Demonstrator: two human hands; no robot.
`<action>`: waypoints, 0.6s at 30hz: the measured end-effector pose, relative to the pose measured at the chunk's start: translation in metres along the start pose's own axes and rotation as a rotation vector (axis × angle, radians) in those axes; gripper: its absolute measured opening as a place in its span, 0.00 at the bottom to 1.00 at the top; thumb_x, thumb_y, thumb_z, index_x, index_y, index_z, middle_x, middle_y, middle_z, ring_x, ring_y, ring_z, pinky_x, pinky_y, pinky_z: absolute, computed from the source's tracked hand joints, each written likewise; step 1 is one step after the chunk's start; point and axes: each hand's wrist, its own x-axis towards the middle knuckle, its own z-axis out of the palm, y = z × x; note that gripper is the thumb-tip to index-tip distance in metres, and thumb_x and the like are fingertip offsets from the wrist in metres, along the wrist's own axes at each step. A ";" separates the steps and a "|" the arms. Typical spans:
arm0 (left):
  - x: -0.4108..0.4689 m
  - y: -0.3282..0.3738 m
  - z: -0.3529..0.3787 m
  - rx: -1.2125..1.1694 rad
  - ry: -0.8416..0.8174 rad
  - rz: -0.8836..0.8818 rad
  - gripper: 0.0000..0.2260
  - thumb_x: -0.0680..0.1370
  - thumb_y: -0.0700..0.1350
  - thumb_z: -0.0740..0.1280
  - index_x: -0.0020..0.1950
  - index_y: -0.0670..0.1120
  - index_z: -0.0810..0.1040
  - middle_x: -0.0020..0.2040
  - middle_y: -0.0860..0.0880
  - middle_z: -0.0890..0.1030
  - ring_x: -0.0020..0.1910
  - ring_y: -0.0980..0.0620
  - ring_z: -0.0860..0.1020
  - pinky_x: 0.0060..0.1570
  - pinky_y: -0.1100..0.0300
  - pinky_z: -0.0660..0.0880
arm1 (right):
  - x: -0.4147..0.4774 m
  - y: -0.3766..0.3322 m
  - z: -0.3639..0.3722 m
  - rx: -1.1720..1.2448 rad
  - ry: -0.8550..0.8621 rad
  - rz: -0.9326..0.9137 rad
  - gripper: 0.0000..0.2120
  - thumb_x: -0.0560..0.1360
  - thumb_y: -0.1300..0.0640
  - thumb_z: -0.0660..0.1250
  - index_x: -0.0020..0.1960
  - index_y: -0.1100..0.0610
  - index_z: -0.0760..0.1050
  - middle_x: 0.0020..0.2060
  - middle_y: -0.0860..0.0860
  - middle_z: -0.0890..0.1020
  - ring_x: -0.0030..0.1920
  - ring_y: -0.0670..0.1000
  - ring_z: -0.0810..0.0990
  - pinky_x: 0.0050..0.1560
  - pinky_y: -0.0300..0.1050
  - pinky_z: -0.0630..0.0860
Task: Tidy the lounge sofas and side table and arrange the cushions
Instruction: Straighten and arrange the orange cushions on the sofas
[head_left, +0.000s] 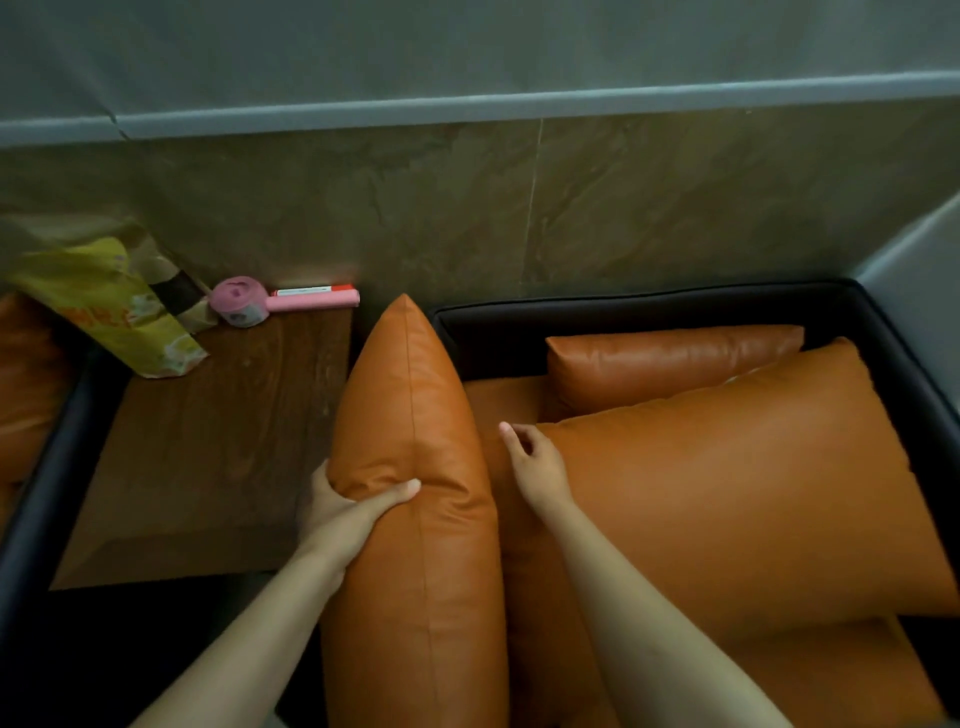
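Observation:
An orange leather cushion (415, 467) stands on edge along the left arm of the black-framed sofa (649, 306). My left hand (353, 506) grips its top ridge, thumb on one side and fingers on the other. My right hand (530, 460) hovers with loosely bent fingers between that cushion and a large orange cushion (727, 488) lying tilted on the seat. Behind it, a third orange cushion (670, 364) leans against the sofa back. The wooden side table (208, 467) sits left of the sofa.
On the side table's far edge lie a yellow-green snack bag (109, 306), a pink handheld fan (249, 301) and a red-and-white marker (311, 289). A second sofa's orange seat (26, 384) shows at the far left. A stone wall runs behind everything.

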 end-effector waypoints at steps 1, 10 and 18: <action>-0.001 0.000 -0.002 -0.012 -0.006 0.020 0.65 0.44 0.64 0.82 0.77 0.56 0.56 0.69 0.49 0.71 0.63 0.46 0.74 0.63 0.44 0.72 | -0.004 -0.001 0.003 0.002 0.011 0.012 0.25 0.77 0.36 0.59 0.62 0.54 0.77 0.58 0.52 0.80 0.64 0.54 0.73 0.67 0.54 0.69; -0.007 0.033 -0.026 -0.052 0.047 0.135 0.51 0.57 0.56 0.83 0.75 0.56 0.61 0.67 0.49 0.73 0.60 0.46 0.74 0.62 0.46 0.72 | -0.021 -0.024 -0.002 0.128 0.005 0.092 0.18 0.81 0.43 0.56 0.57 0.56 0.75 0.47 0.48 0.79 0.51 0.49 0.76 0.49 0.41 0.68; 0.045 0.097 -0.011 0.142 -0.142 0.128 0.52 0.59 0.58 0.81 0.77 0.52 0.58 0.71 0.47 0.69 0.66 0.45 0.72 0.65 0.49 0.70 | -0.008 -0.023 0.003 0.116 0.052 0.065 0.20 0.82 0.45 0.56 0.62 0.57 0.75 0.53 0.48 0.77 0.57 0.49 0.75 0.55 0.42 0.67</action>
